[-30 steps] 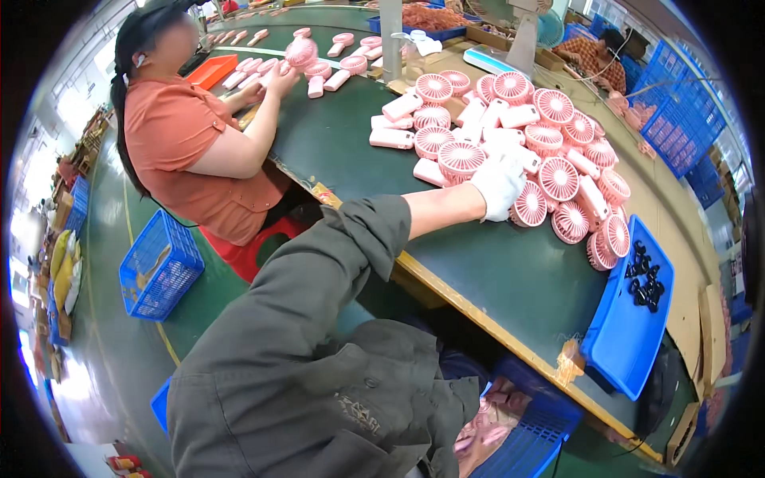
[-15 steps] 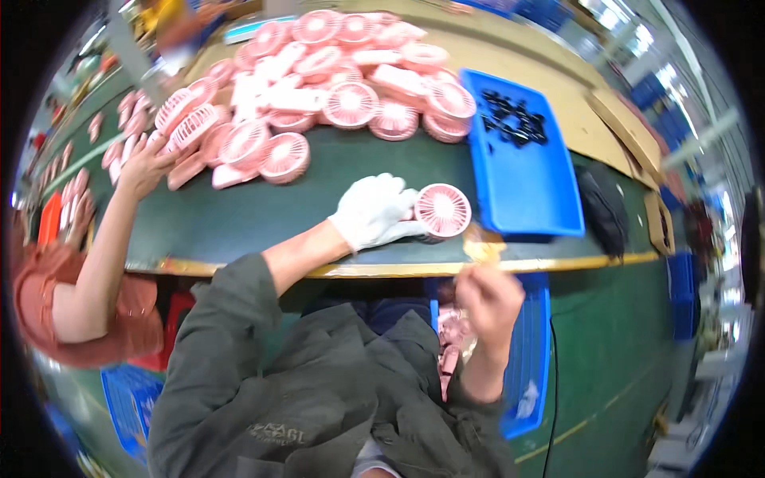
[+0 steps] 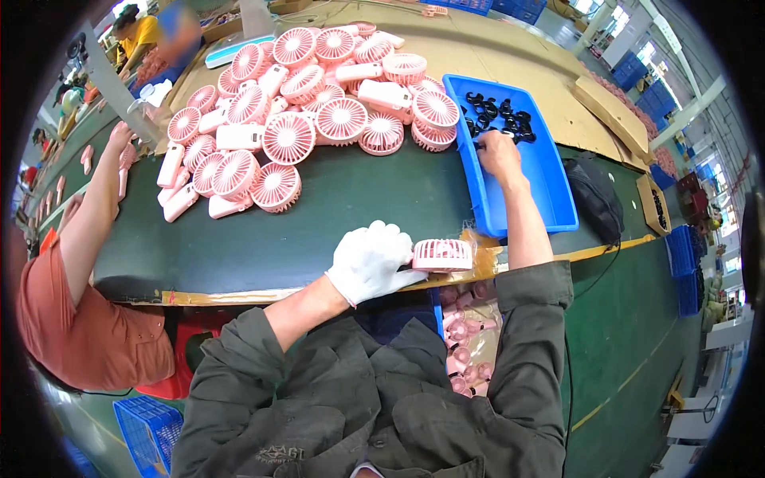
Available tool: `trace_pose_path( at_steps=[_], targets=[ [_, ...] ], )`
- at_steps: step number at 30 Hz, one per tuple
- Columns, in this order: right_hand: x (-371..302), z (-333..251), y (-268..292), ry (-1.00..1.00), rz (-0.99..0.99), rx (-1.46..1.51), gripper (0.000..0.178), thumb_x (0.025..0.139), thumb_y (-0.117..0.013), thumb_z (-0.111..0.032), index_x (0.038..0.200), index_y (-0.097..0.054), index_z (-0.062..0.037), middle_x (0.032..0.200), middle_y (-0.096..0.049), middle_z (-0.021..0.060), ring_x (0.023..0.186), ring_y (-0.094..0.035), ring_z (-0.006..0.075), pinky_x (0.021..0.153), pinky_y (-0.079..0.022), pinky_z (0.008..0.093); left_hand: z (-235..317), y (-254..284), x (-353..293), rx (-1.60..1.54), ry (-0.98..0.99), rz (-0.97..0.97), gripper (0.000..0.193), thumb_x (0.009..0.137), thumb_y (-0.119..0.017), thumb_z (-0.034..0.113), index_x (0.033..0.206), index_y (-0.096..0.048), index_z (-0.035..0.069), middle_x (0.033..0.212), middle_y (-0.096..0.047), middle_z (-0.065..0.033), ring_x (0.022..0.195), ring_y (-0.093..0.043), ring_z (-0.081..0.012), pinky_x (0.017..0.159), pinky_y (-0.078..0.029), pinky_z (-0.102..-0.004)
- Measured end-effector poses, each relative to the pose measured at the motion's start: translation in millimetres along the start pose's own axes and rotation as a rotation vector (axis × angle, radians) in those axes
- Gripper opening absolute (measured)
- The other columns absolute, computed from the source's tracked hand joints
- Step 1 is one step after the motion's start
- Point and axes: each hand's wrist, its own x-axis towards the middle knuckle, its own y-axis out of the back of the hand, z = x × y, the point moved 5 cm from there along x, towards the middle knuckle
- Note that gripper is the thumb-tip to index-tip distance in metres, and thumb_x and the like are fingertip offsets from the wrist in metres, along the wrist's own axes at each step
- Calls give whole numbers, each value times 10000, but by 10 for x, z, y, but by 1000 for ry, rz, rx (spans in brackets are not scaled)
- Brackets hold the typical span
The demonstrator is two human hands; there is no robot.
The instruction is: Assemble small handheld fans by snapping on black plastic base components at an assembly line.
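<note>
My left hand [image 3: 373,261], in a white glove, grips a pink handheld fan [image 3: 443,256] just above the table's front edge. The fan's round head is turned side-on, and the glove covers its handle. Bare and reaching forward, my right hand [image 3: 500,156] is inside the blue tray [image 3: 516,209]. Its fingers are bent together at the near side of several small black plastic parts [image 3: 522,127]. What lies between the fingertips is too small and hidden to make out.
Many pink fans [image 3: 288,138] are heaped on the dark green table [image 3: 239,251]. A black bag [image 3: 596,199] lies right of the tray. Below the table edge, a blue bin [image 3: 437,307] holds more pink fans. A co-worker's arm [image 3: 89,211] reaches in at left.
My right hand has gone from in front of the table edge forward into the blue tray. The fan in my left hand has tipped from face-up to side-on and come slightly nearer.
</note>
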Motion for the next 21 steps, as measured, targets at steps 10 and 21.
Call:
trace_pose_path(
  at_steps=[10,21],
  targets=[
    [-684,-263,518,-107,149,1442,138,887,-622,-7,1021,-623,28,869,-638,62,686,-610,131,600,-500,246,-219,25,-25,-83,44,-93,440,758,-666,557,556,-631,167,536,-553,-81,493,-579,-283,433,-435,-401],
    [-2018,-1356,298,26,-238,1628,78,913,-530,33,966,-586,47,839,-579,96,639,-561,115,500,-446,207,-435,-43,-572,-1656,778,321,270,901,-644,262,1024,-659,22,876,-655,-28,781,-604,-90,717,-489,-256]
  ],
)
